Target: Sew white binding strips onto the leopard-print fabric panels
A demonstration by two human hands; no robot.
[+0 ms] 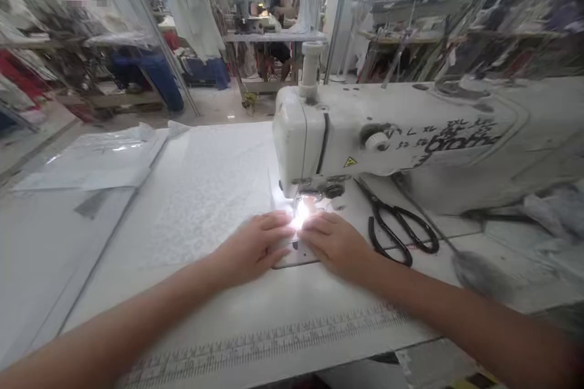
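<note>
My left hand [252, 247] lies flat on the white table, fingers stretched toward the needle area of a white sewing machine [387, 134]. My right hand [335, 241] rests flat beside it, fingertips close to the bright lamp glare under the machine head. Both hands press on a small pale piece [292, 256] at the needle plate; I cannot make out what it is. The needle and presser foot are lost in the glare.
Black scissors [399, 228] lie just right of my right hand. White fabric [201, 188] covers the table to the left, with plastic-wrapped sheets [98, 158] beyond. A printed ruler [274, 340] runs along the front edge. Another person sits at a far workstation [274, 30].
</note>
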